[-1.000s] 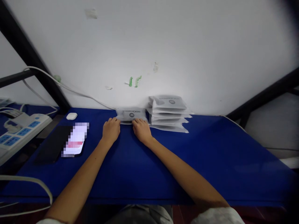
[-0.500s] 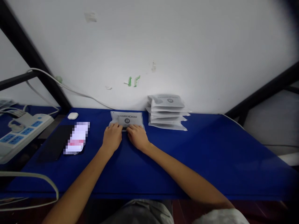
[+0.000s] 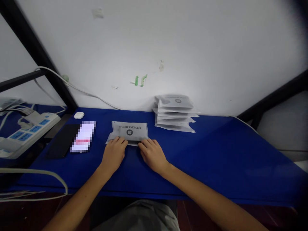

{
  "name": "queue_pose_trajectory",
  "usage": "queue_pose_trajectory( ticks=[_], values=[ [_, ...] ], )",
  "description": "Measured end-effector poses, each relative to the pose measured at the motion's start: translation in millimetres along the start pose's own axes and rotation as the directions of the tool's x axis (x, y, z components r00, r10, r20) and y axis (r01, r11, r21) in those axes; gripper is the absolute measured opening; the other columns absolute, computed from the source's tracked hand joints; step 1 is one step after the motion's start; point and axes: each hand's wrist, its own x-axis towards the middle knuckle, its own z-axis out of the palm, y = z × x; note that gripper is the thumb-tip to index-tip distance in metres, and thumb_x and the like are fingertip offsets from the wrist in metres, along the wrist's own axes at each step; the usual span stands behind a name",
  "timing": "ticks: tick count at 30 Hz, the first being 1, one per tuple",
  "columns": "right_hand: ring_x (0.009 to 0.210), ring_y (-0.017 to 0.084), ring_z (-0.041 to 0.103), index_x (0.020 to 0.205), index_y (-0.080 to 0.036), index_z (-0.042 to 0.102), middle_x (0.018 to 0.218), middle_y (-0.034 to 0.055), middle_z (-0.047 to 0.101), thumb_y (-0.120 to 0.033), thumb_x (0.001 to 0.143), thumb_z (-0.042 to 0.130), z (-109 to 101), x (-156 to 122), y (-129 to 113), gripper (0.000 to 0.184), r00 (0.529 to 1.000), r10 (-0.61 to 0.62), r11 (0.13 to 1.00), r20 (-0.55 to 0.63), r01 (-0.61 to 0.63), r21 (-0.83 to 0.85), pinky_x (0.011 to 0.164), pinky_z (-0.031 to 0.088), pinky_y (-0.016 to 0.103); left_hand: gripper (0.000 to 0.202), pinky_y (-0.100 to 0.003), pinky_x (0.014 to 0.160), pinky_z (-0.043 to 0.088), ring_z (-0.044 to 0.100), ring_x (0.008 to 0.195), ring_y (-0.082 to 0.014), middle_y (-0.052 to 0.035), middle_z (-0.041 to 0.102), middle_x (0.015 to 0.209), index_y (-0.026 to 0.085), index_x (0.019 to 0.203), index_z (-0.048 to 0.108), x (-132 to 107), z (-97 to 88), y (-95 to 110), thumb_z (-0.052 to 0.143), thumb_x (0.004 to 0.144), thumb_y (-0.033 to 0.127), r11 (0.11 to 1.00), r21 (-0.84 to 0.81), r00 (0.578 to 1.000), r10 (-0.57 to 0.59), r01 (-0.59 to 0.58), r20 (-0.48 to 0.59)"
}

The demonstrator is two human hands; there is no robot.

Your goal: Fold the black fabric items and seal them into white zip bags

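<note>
A frosted plastic pouch printed with ROCKBROS and a round logo lies on the blue table, its lettering upside down to me. Something dark shows through near its front edge. My left hand is closed at the front left part of the pouch, fingers curled over the edge. At the front right corner, my right hand grips it the same way, thumb hidden. To the right of the pouch stands a stack of similar pouches, apart from both hands.
On the left lie a phone with a blurred screen, a black flat object and a white earbud case. A white power strip with plugs and cables sits further left. Behind the table rises a white wall.
The pouch has come nearer to me, away from the wall. My hands moved back with it and are further apart, the right one now at its corner. The view has shifted slightly.
</note>
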Motion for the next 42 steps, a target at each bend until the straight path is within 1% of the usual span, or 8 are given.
queue_pose_trajectory(
  ticks=[8, 13, 19, 22, 27, 32, 36, 42],
  values=[
    [0.078, 0.018, 0.052, 0.091, -0.017, 0.063, 0.087, 0.0059, 0.065, -0.011, 0.089, 0.048, -10.7, -26.1, 12.7, 0.016, 0.989, 0.010, 0.998, -0.146, -0.001, 0.063, 0.070, 0.036, 0.031, 0.022, -0.031, 0.070, 0.050, 0.059, 0.083, -0.0189, -0.0035, 0.067, 0.088, 0.021, 0.088, 0.063, -21.4, -9.3, -8.6, 0.044, 0.090, 0.010, 0.978, -0.210, 0.994, -0.030, 0.008, -0.102],
    [0.075, 0.016, 0.055, 0.091, -0.017, 0.064, 0.086, 0.0056, 0.066, -0.014, 0.091, 0.047, -11.6, -25.7, 14.6, 0.017, 0.973, 0.045, 0.971, -0.226, 0.010, 0.238, 0.067, 0.040, 0.029, 0.020, -0.032, 0.067, 0.051, 0.061, 0.080, -0.0187, -0.0035, 0.068, 0.087, 0.021, 0.087, 0.063, -21.5, -14.0, -8.4, 0.044, 0.091, 0.015, 0.982, -0.184, 0.988, -0.054, 0.027, -0.145],
    [0.075, 0.016, 0.057, 0.091, -0.017, 0.065, 0.085, 0.0065, 0.068, -0.019, 0.093, 0.049, -12.2, -21.4, 11.1, 0.017, 0.958, 0.025, 0.930, -0.284, 0.083, 0.359, 0.067, 0.044, 0.029, 0.022, -0.031, 0.073, 0.051, 0.060, 0.082, -0.0173, -0.0031, 0.067, 0.088, 0.020, 0.091, 0.065, -19.1, -11.8, -2.0, 0.043, 0.094, 0.018, 0.967, -0.225, 0.972, 0.067, -0.119, -0.226],
    [0.075, 0.016, 0.059, 0.090, -0.018, 0.066, 0.086, 0.0064, 0.068, -0.022, 0.092, 0.051, -12.3, -21.5, 13.5, 0.016, 0.950, 0.069, 0.907, -0.305, 0.067, 0.415, 0.067, 0.045, 0.030, 0.023, -0.030, 0.074, 0.052, 0.061, 0.082, -0.0159, -0.0025, 0.068, 0.087, 0.020, 0.090, 0.065, -19.5, -9.2, -2.0, 0.042, 0.094, 0.016, 0.952, -0.274, 0.963, 0.061, -0.136, -0.264],
    [0.075, 0.015, 0.059, 0.090, -0.017, 0.068, 0.085, 0.0057, 0.069, -0.018, 0.092, 0.050, -12.4, -24.4, 19.3, 0.018, 0.939, 0.087, 0.881, -0.332, 0.083, 0.466, 0.067, 0.046, 0.030, 0.022, -0.031, 0.072, 0.053, 0.062, 0.083, -0.0165, -0.0027, 0.069, 0.089, 0.020, 0.090, 0.065, -18.1, -5.9, -0.6, 0.044, 0.094, 0.017, 0.957, -0.262, 0.959, 0.050, -0.126, -0.280],
    [0.076, 0.016, 0.059, 0.090, -0.018, 0.068, 0.086, 0.0055, 0.070, -0.017, 0.093, 0.048, -7.4, -28.1, 22.3, 0.020, 0.947, 0.112, 0.884, -0.302, 0.044, 0.465, 0.067, 0.046, 0.031, 0.019, -0.032, 0.075, 0.053, 0.061, 0.085, -0.0177, -0.0042, 0.068, 0.091, 0.017, 0.095, 0.065, -13.5, -3.3, 9.4, 0.046, 0.093, 0.019, 0.958, -0.251, 0.959, 0.069, -0.141, -0.276],
    [0.076, 0.016, 0.059, 0.091, -0.018, 0.067, 0.086, 0.0053, 0.070, -0.014, 0.092, 0.046, -4.2, -29.4, 22.2, 0.021, 0.950, 0.087, 0.887, -0.301, 0.064, 0.458, 0.067, 0.045, 0.031, 0.018, -0.033, 0.078, 0.053, 0.061, 0.086, -0.0179, -0.0044, 0.067, 0.093, 0.017, 0.102, 0.064, -7.4, -0.8, 23.8, 0.049, 0.093, 0.021, 0.944, -0.254, 0.948, 0.133, -0.210, -0.290],
    [0.077, 0.016, 0.058, 0.092, -0.016, 0.065, 0.087, 0.0059, 0.069, -0.008, 0.091, 0.044, -4.3, -29.4, 22.1, 0.023, 0.953, 0.046, 0.886, -0.299, 0.099, 0.452, 0.066, 0.043, 0.030, 0.015, -0.032, 0.074, 0.052, 0.060, 0.079, -0.0172, -0.0031, 0.068, 0.085, 0.015, 0.091, 0.065, 4.3, 1.1, 42.2, 0.050, 0.092, 0.018, 0.923, -0.253, 0.926, 0.204, -0.290, -0.318]
  ],
)
